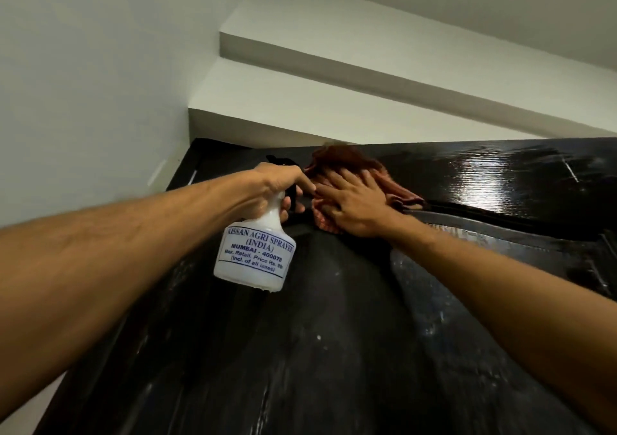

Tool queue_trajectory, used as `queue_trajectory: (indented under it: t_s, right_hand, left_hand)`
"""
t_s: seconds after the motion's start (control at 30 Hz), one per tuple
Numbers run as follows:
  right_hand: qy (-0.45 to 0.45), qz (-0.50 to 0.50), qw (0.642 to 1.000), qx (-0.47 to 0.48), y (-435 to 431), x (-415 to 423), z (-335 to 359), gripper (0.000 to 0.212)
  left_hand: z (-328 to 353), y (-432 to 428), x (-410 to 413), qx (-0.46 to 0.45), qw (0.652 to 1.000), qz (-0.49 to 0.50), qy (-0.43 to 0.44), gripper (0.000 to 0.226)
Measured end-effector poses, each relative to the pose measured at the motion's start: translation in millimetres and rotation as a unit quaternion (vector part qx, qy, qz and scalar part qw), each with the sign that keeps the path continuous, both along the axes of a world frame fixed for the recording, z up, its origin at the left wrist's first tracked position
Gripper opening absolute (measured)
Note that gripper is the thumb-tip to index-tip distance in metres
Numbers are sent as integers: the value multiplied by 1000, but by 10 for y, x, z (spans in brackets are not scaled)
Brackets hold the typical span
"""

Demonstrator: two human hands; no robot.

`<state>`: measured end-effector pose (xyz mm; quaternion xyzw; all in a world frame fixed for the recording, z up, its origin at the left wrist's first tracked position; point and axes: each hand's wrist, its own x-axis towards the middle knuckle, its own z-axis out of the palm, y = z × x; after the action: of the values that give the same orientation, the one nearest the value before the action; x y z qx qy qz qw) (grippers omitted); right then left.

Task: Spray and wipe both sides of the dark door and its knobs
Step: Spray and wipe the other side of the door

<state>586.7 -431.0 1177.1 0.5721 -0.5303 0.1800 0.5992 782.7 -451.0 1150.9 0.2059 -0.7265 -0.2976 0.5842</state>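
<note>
Pressing cloth (344,164) under right hand (354,205), door (300,351) top

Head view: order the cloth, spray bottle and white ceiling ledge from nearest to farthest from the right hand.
1. Cloth: under the right hand, pressed flat against the top of the door.
2. Spray bottle: just to its left, held by the left hand.
3. Ceiling ledge: above, beyond the door.

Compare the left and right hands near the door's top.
The left hand curls round the neck of the white spray bottle; the right hand lies flat, fingers spread. The left hand holds the bottle before the dark door; the right hand presses a reddish cloth onto it. Both reach near the door's top.
</note>
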Motion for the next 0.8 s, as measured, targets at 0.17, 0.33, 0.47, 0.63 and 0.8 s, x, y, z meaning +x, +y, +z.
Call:
queue_trajectory:
  t_s: [0.17,0.33,0.47,0.63,0.8]
  right_hand:
    - [-115,-15,990,-80,126,-163,505,56]
    - [39,23,999,-10,-454,566,33,59]
    - [10,3,1000,28,-612,764,195,53]
    - [19,14,999,-27,-826,1054,338,59]
    - [88,38,993,71,-1122,1515,266,55]
  left_hand:
    - [1,-101,226,-2,1000,9,6,21]
    - [-49,-303,657,-1,997,74,23,24]
    - [-148,-412,775,22,995,91,17,15]
    - [-150,-504,1052,31,993,116,22,12]
    - [-233,-647,1218,34,989,141,35,14]
